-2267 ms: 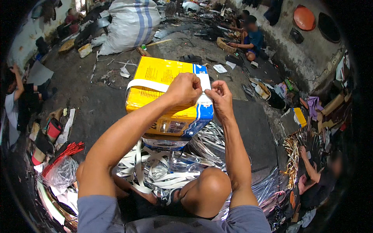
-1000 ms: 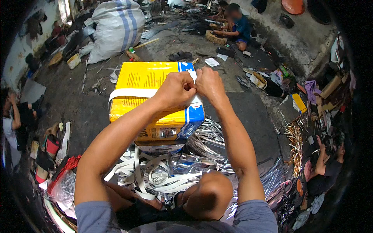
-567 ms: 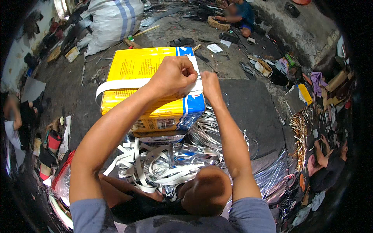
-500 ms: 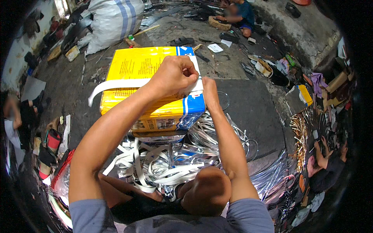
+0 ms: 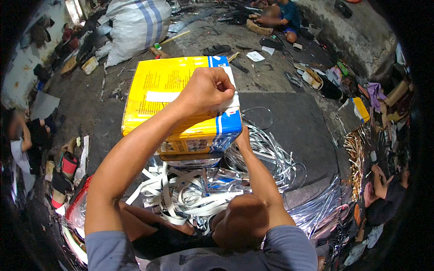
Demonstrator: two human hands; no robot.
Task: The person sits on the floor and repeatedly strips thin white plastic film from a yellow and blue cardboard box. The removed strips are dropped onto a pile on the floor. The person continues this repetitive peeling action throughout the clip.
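A yellow and blue box-shaped container (image 5: 144,81) stands before me with a flat white strip (image 5: 158,96) across its top. My left hand (image 5: 209,89) rests over the strip near the right edge, thumb and fingers pinched together; whatever is between the fingertips is too small to make out. The strip runs beneath this hand, and its loose left end lies on the yellow top. Low beside the container's right side is my right hand (image 5: 243,137), its fingers hidden behind the blue corner. Curled white strips (image 5: 181,198) and a bundle of shiny silver strips (image 5: 266,153) lie below.
A white sack with blue stripes (image 5: 135,31) stands at the far left. Silver strands (image 5: 316,207) and gold strands (image 5: 355,158) lie to the right. Other people sit at the far right (image 5: 289,18), right edge (image 5: 384,194) and left edge (image 5: 22,144). Scraps litter the floor.
The white strip has slid rightward; its left end, which hung past the container's left edge, now lies on top. My right hand has dropped from the top right edge down the side.
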